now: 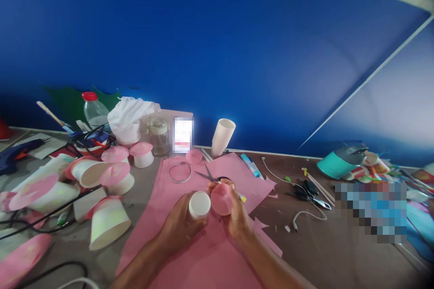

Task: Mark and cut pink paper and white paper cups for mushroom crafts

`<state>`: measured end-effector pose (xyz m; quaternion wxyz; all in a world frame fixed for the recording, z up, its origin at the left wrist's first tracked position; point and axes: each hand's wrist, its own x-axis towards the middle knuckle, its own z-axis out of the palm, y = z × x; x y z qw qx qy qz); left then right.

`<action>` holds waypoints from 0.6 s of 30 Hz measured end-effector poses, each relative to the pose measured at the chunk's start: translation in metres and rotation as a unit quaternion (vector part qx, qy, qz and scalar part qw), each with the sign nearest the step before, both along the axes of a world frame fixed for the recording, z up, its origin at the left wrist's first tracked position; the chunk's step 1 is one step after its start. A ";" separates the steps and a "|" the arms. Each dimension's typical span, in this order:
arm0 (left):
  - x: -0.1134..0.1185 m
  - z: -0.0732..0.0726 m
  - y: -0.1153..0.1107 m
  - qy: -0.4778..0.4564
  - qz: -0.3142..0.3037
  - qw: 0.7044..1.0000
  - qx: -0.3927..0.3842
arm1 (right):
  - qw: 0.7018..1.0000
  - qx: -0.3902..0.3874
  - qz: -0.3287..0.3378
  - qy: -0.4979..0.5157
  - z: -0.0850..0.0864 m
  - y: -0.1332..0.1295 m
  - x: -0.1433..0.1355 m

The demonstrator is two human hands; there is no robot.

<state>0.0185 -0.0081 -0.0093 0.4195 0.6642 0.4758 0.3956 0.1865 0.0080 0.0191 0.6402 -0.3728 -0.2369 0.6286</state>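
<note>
Fingers of L. hand [180,221] are clamped around white cup [199,205]; R. hand [239,217] fingers grip pink disc [221,201] at edge, adj. to cup. Both parts are held over pink sheet [210,259]. Scissors [210,177], blades apart, lie behind disc; cup stack [223,139] stands nr. wall [217,54].

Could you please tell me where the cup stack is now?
In the head view, the cup stack stands just right of centre, beyond the right hand, at the far edge of the pink sheet, near the blue wall.
</note>
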 end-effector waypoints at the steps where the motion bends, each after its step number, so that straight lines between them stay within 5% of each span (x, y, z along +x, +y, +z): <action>1: 0.000 -0.002 0.000 0.001 0.003 1.000 0.013 | 1.000 0.001 -0.007 -0.018 -0.001 0.000 0.000; 10: -0.001 -0.007 -0.001 0.018 0.054 0.990 0.126 | 0.983 0.072 -0.035 -0.167 -0.028 0.012 0.010; 18: -0.003 -0.008 0.005 0.065 0.144 0.972 0.171 | 0.925 0.144 -0.144 -0.322 -0.041 0.016 0.013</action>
